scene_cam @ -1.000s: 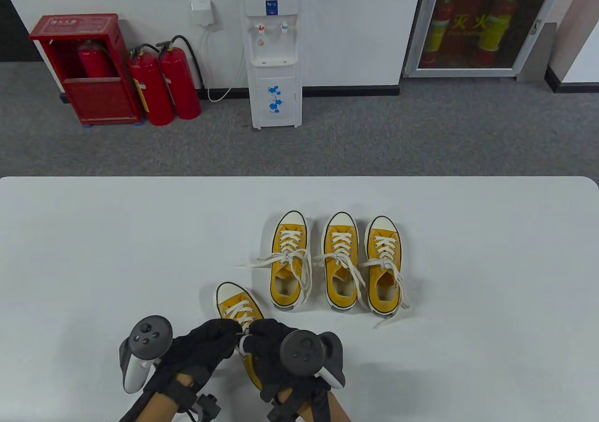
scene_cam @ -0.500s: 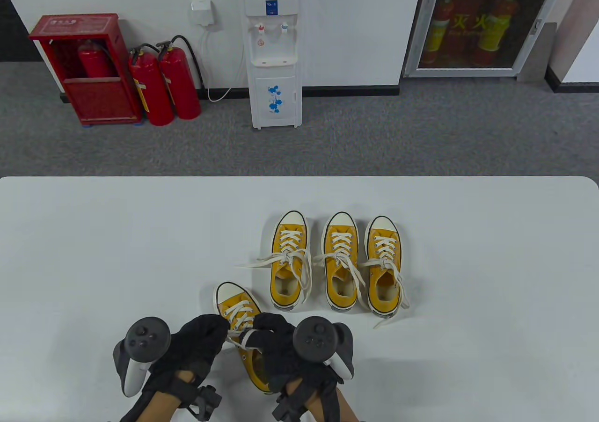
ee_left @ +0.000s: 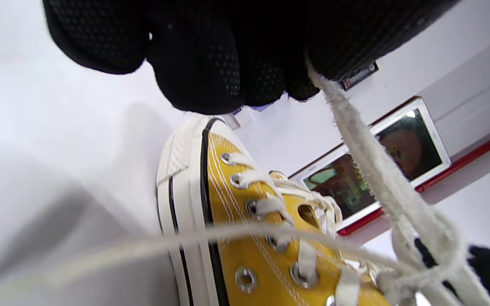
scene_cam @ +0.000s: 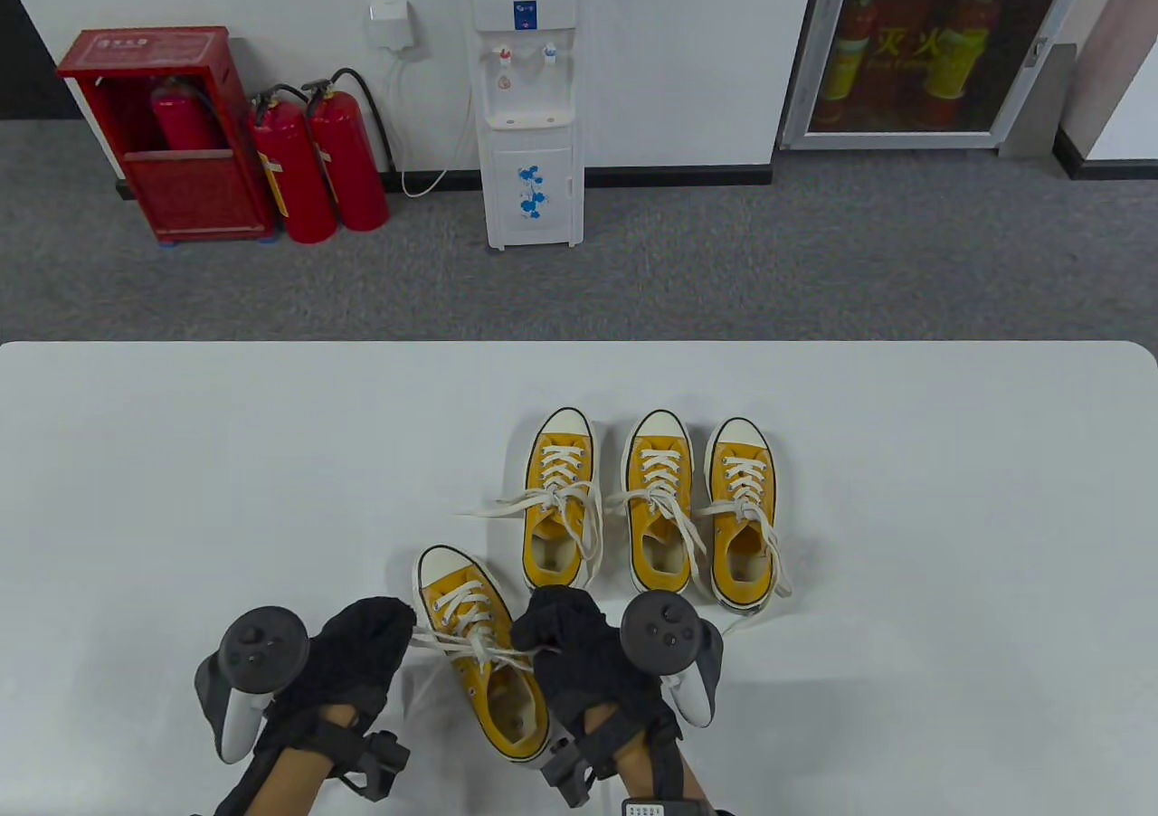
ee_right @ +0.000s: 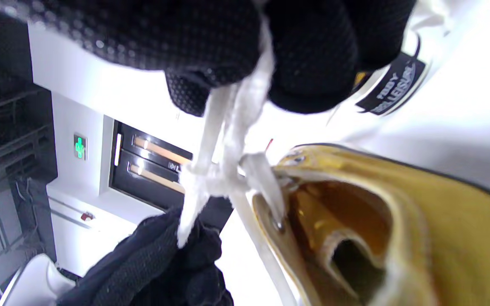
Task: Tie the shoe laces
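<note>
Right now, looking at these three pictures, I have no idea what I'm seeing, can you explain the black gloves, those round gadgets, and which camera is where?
Those are a person's two hands in black sensor gloves. The round gadgets are trackers strapped to the backs of the hands; the fingers do not hold them. One camera looks down at the white table; the other two sit on the wrists, so their pictures are close and tilted. Four yellow shoes lie on the table: three in a row with loose laces, and a near shoe between the hands. The left hand and the right hand each pinch a strand of its white lace, stretched out sideways, with a knot at the middle.
</note>
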A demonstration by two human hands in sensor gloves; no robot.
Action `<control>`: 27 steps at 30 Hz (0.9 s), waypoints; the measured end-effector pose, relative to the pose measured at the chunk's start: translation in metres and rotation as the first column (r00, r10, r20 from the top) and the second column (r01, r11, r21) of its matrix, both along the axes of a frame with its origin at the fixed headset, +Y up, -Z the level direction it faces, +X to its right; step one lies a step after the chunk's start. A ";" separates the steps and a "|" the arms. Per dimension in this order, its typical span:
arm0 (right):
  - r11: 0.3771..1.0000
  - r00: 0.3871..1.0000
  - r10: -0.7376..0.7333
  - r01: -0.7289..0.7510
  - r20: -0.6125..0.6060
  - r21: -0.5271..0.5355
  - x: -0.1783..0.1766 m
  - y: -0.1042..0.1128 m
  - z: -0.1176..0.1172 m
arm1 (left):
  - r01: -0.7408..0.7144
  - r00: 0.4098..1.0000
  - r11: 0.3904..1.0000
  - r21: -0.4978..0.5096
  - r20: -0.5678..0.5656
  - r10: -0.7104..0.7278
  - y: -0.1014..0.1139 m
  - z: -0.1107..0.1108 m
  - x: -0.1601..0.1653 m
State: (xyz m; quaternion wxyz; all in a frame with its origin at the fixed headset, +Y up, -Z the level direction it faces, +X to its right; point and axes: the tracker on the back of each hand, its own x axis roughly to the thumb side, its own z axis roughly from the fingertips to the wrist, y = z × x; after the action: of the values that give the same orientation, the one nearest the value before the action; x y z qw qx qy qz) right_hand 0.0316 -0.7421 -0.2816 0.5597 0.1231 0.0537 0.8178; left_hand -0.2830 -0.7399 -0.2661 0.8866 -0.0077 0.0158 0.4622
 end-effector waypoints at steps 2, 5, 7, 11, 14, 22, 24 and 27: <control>1.000 1.000 0.010 -0.010 0.027 0.009 0.006 -0.001 -0.002 | -0.007 1.000 1.000 -0.004 -0.001 0.007 0.001 -0.001 -0.003; 1.000 0.998 -0.019 0.019 0.060 -0.012 0.014 -0.004 -0.005 | -0.004 1.000 1.000 -0.005 -0.008 0.004 0.001 -0.001 -0.006; 0.999 0.996 -0.030 0.031 0.087 -0.016 0.019 -0.006 -0.007 | 0.024 1.000 1.000 -0.008 -0.014 -0.024 0.001 -0.001 -0.007; 0.999 0.993 -0.038 0.041 0.115 -0.029 0.028 -0.009 -0.011 | 0.053 0.998 0.998 -0.025 -0.015 -0.053 0.000 -0.002 -0.009; 0.998 0.990 -0.029 0.035 0.135 -0.046 0.035 -0.013 -0.013 | 0.081 0.997 0.996 -0.046 -0.007 -0.081 -0.002 -0.003 -0.009; 0.997 0.989 -0.011 0.022 0.149 -0.073 0.040 -0.019 -0.017 | 0.172 0.985 0.981 -0.095 0.020 -0.171 -0.005 -0.006 -0.010; 0.997 0.989 -0.010 0.021 0.147 -0.072 0.040 -0.019 -0.016 | 0.201 0.980 0.975 -0.089 0.021 -0.200 -0.005 -0.006 -0.010; 0.998 0.989 0.004 0.006 0.148 -0.067 0.039 -0.020 -0.016 | 0.214 0.977 0.973 -0.086 0.026 -0.212 -0.004 -0.006 -0.009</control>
State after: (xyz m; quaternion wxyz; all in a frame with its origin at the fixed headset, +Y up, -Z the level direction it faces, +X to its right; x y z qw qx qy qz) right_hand 0.0710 -0.7622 -0.2980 0.5663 0.0433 0.0393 0.8222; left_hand -0.2915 -0.7440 -0.2723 0.9299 -0.0491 0.0298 0.3633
